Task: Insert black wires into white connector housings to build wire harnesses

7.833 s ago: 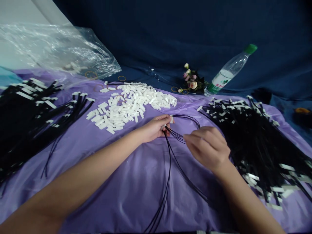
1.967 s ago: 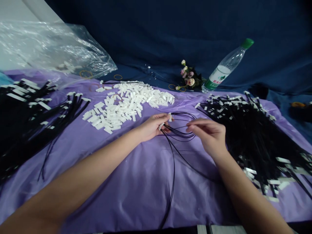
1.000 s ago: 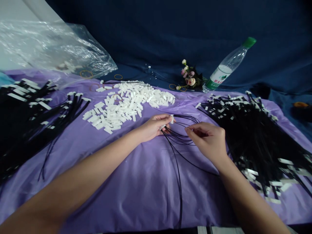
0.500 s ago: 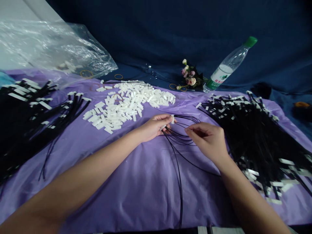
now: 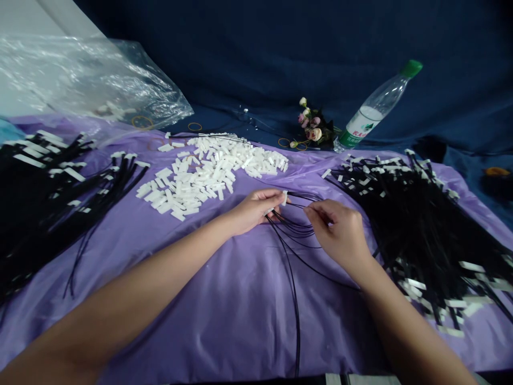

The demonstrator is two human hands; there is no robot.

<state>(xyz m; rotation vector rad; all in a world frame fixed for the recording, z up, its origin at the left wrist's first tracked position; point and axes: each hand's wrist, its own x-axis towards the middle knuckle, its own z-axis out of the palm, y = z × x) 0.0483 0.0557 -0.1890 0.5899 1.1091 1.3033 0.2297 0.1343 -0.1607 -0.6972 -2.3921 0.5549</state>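
Left hand (image 5: 256,210) grips white connectors (image 5: 285,198); right hand (image 5: 337,227), set apart, pinches black cable (image 5: 296,205) above purple tabletop (image 5: 224,305).

Loosely looped thin black cables (image 5: 292,227) with white connectors (image 5: 285,198) in the left hand (image 5: 258,209)

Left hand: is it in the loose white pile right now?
No, the left hand holds white pieces with black wires, with purple cloth showing between it and the white pile.
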